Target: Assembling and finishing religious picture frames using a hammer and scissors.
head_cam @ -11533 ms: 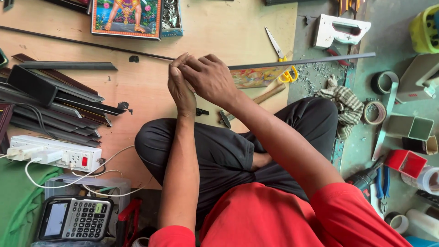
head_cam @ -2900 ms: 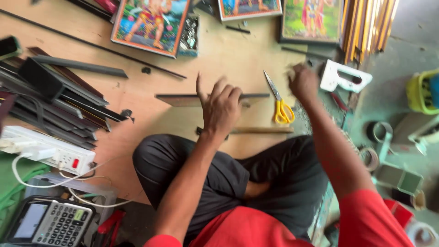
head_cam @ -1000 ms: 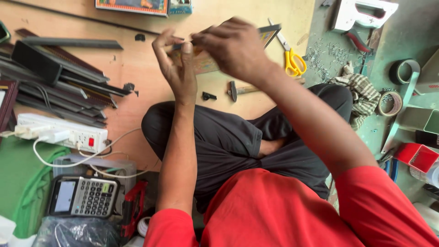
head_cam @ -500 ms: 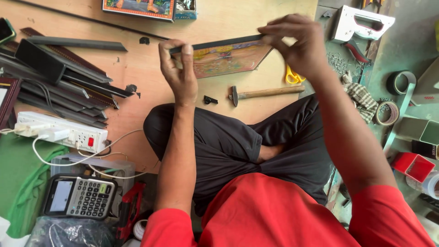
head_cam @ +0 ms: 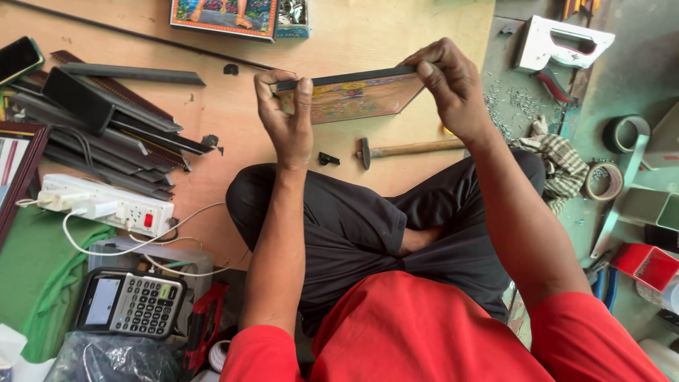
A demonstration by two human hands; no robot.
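Framed picture (head_cam: pixel 353 95), small, dark-edged, colourful print; held up flat-ish between both hands above wooden board (head_cam: pixel 396 28), tilted so the print faces up toward the camera. Left hand (head_cam: pixel 286 120) closed on the left end: thumb pressed over the top dark edge, fingers curled behind. Right hand (head_cam: pixel 449 85) closed on the right end: fingertips pinching the upper right corner, thumb on top. Both grips firm, neither hand free.

Judged step: checking or seating the frame edge along the top. To do well: keep ends level, press evenly with both thumbs along the dark strip, avoid twisting the corners apart, keep fingers off the print face.

Just below the hands, on the board: hammer (head_cam: pixel 407 149) with wooden handle, small dark clip or offcut (head_cam: pixel 328 158) beside its head. Left of the left hand: pile of dark frame mouldings (head_cam: pixel 106 120), white power strip (head_cam: pixel 106 204) with cable, calculator (head_cam: pixel 131 303) nearer the body. Right of the right hand: white staple gun (head_cam: pixel 562 44), scattered staples (head_cam: pixel 520 106), checked cloth (head_cam: pixel 555 159), tape rolls (head_cam: pixel 602 180). Beyond the hands: another framed print (head_cam: pixel 223 15).
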